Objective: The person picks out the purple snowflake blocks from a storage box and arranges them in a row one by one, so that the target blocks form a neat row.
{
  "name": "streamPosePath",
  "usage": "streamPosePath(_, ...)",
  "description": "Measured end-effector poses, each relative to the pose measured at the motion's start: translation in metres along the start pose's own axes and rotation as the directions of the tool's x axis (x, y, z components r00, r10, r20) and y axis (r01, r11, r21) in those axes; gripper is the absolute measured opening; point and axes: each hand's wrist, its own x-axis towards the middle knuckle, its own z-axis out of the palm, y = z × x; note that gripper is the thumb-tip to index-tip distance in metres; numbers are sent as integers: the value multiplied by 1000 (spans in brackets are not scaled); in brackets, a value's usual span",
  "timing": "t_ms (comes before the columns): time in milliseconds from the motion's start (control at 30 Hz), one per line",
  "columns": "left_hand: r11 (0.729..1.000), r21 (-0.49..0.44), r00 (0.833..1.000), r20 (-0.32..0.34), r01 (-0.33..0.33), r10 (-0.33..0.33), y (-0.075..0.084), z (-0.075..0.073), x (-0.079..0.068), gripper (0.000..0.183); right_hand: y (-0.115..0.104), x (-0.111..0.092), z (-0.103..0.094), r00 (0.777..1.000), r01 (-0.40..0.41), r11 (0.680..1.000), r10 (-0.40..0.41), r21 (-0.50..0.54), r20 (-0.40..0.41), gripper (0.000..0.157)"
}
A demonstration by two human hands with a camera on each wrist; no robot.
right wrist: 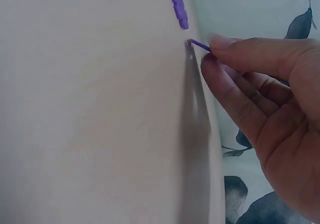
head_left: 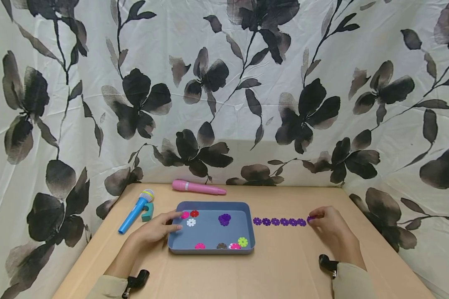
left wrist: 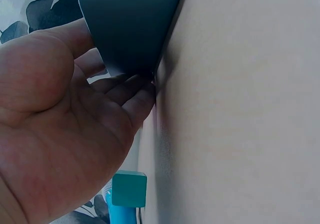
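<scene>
My left hand (head_left: 152,227) holds the left side of a blue-grey tray (head_left: 209,251), thumb and a finger over the rim. Its other fingers are at the base of the outer wall in the left wrist view. Inside the tray lie a cluster of purple flower-shaped discs (head_left: 224,219) and several pink, red, white, brown and green ones. Between thumb and index finger my right hand (head_left: 331,226) pinches one purple flower disc (right wrist: 200,45), tilted with its lower edge close to the tabletop. It is at the right end of a straight row of purple flower discs (head_left: 284,222).
A pink marker-shaped stick (head_left: 198,187) lies behind the tray along the table's back edge. To the left are a blue toy microphone (head_left: 134,211) and a teal block (head_left: 147,212). Floral cloth (head_left: 247,104) hangs behind the wooden table (head_left: 277,270).
</scene>
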Motion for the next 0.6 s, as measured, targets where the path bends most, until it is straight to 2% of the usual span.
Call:
streamPosePath(367, 1000, -1, 1000, 0, -3, 3, 0, 0, -1, 62, 5, 1, 6, 1000, -28, 999, 27, 27, 8, 22)
streamPosePath(600, 1000, -14, 1000, 2, 7, -7, 1, 0, -1, 61, 4, 0, 7, 1000, 21, 1000, -21, -4, 0, 22)
